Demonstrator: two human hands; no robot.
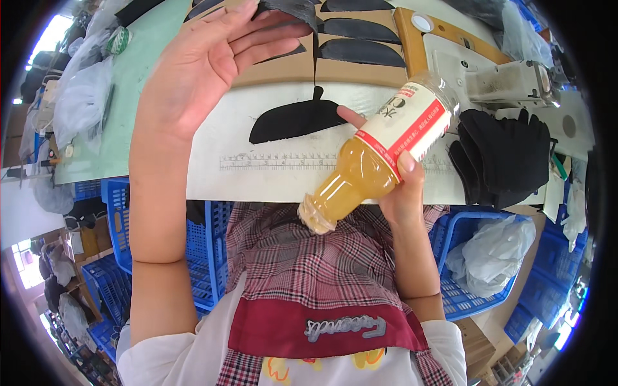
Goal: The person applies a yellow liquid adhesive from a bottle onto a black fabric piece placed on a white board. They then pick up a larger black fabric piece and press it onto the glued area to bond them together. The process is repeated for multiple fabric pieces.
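Note:
My right hand [402, 193] is closed around a clear plastic bottle [367, 157] of yellow-amber liquid with a white and red label. The bottle tilts neck-down toward my lap, its pale capped end above my apron. Raised at the upper left, my left hand [215, 55] has its thumb and fingers about a black fabric piece [293, 9]; the fingertips are partly hidden by it. From that piece a thin dark strip hangs down. Between my hands, a curved black fabric piece [290, 122] with a small tab lies on the white table [212, 180], above a printed ruler scale [277, 162].
Several black curved pieces [360, 53] lie in rows on cardboard ahead. A sewing machine [508, 83] stands at the right, with black gloves [505, 154] beside it. Blue baskets flank me below the table; the right basket [463, 309] holds clear plastic bags [492, 254].

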